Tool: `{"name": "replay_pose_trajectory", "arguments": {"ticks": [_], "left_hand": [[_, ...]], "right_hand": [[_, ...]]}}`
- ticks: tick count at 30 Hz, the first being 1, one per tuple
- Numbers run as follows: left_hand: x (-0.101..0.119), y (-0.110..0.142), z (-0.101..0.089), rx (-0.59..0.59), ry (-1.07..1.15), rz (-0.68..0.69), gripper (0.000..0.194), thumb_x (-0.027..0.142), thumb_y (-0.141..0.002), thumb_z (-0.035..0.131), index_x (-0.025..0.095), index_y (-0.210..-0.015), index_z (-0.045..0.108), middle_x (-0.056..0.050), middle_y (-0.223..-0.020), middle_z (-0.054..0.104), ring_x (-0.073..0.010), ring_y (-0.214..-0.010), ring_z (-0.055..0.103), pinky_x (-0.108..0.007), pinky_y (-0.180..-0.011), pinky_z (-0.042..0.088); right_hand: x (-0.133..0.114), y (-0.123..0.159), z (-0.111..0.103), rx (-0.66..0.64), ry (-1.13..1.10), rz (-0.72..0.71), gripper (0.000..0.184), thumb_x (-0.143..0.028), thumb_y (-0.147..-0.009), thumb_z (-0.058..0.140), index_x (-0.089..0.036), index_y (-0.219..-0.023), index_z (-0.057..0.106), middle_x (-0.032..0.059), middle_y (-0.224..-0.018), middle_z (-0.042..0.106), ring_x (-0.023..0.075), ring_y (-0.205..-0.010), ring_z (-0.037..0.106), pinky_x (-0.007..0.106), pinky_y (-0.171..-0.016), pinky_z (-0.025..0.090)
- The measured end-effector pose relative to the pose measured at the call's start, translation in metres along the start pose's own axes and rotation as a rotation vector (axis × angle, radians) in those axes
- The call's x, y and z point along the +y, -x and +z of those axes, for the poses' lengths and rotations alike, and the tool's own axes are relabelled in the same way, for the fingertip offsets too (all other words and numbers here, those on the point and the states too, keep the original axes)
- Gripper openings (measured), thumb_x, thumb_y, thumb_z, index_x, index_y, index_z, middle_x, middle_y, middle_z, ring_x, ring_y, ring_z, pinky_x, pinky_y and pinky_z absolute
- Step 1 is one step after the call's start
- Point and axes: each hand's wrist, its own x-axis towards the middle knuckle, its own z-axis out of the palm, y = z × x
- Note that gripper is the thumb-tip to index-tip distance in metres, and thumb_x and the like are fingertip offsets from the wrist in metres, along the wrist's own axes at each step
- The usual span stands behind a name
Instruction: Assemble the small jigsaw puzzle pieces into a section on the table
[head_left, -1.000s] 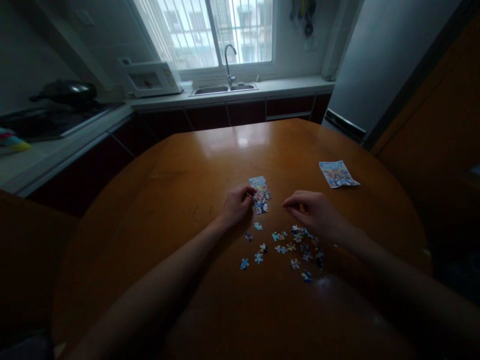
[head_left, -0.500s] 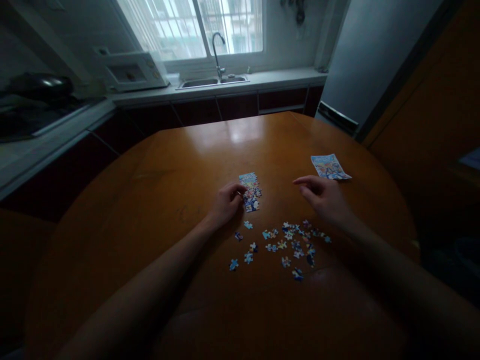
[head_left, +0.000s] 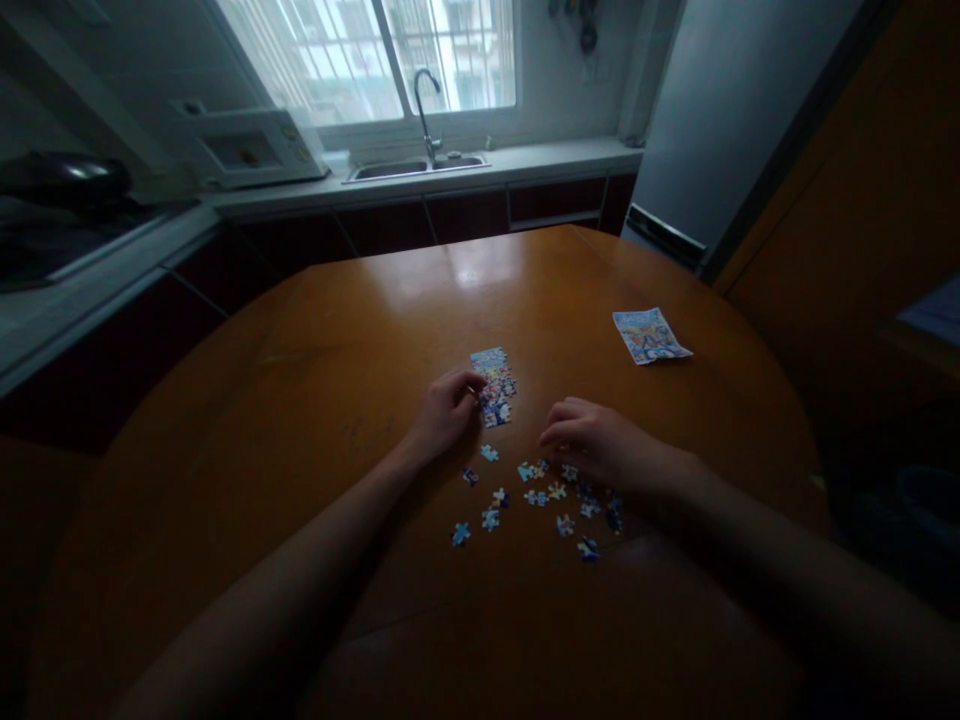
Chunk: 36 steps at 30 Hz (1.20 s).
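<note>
A partly joined jigsaw puzzle [head_left: 495, 385] lies flat on the brown wooden table [head_left: 360, 340]. My left hand [head_left: 448, 402] has its curled fingers closed on the puzzle's left edge; the thumb side is partly hidden. Above the loose puzzle pieces [head_left: 556, 491] hangs my right hand [head_left: 589, 435], its fingers loosely bent and a little apart, with no piece visible in them. It covers some of the pieces. Between the hands and nearer to me lie more scattered pieces, among them a light blue piece [head_left: 489, 453] and a blue piece [head_left: 460, 534].
A creased picture sheet [head_left: 649, 336] lies at the right of the table. Beyond the table's far edge are a counter with a sink [head_left: 390, 170], a microwave [head_left: 251, 150] and, at the left, a dark pan [head_left: 67, 180] on the stove. A fridge [head_left: 720, 120] stands at the right.
My right hand went up and right, off the pieces, then came back down and left over them. My left hand stays at the puzzle. The whole view has shifted, so everything appears further left.
</note>
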Motion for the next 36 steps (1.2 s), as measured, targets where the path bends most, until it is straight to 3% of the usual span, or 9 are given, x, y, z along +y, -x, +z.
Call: {"name": "replay_pose_trajectory", "arguments": {"ticks": [5,18,23,29,36], "left_hand": [[0.000,0.000,0.000,-0.006,0.002,0.016,0.026,0.010,-0.079,0.050,0.017,-0.094,0.070,-0.004,-0.091,0.070,-0.0177,-0.085,0.064,-0.030,-0.080,0.050],[0.000,0.000,0.000,-0.005,0.002,0.019,0.025,0.012,-0.080,0.050,0.018,-0.095,0.070,-0.005,-0.094,0.071,-0.0181,-0.087,0.064,-0.031,-0.081,0.051],[-0.001,0.000,0.001,-0.003,0.011,0.015,0.026,0.012,-0.079,0.050,0.018,-0.095,0.070,-0.005,-0.096,0.071,-0.0186,-0.089,0.064,-0.032,-0.083,0.051],[-0.002,-0.001,0.001,-0.014,0.007,0.022,0.026,0.012,-0.079,0.050,0.017,-0.095,0.070,-0.005,-0.094,0.070,-0.0187,-0.088,0.064,-0.032,-0.082,0.051],[-0.002,0.000,-0.001,-0.017,0.002,0.026,0.026,0.013,-0.079,0.049,0.017,-0.095,0.069,-0.006,-0.095,0.070,-0.0193,-0.088,0.064,-0.033,-0.082,0.051]], "right_hand": [[-0.001,-0.005,0.014,-0.061,0.057,0.002,0.013,-0.016,-0.093,0.063,-0.022,-0.096,0.074,0.0060,-0.099,0.068,0.0181,-0.092,0.059,0.032,-0.081,0.048],[-0.003,-0.008,0.018,-0.099,0.116,-0.025,0.011,-0.013,-0.092,0.063,-0.019,-0.088,0.071,0.0068,-0.096,0.066,0.0188,-0.092,0.058,0.032,-0.082,0.047],[-0.003,-0.006,0.006,-0.101,0.047,-0.022,0.013,-0.011,-0.091,0.062,-0.020,-0.091,0.070,0.0069,-0.097,0.067,0.0193,-0.094,0.058,0.032,-0.083,0.048],[0.020,0.000,-0.025,0.276,0.020,0.193,0.012,-0.015,-0.093,0.060,-0.021,-0.091,0.070,0.0066,-0.092,0.069,0.0199,-0.087,0.062,0.035,-0.077,0.049],[0.028,0.001,-0.030,0.371,0.011,0.330,0.007,-0.018,-0.089,0.065,-0.021,-0.086,0.071,0.0057,-0.084,0.072,0.0194,-0.075,0.064,0.035,-0.068,0.048]]}}
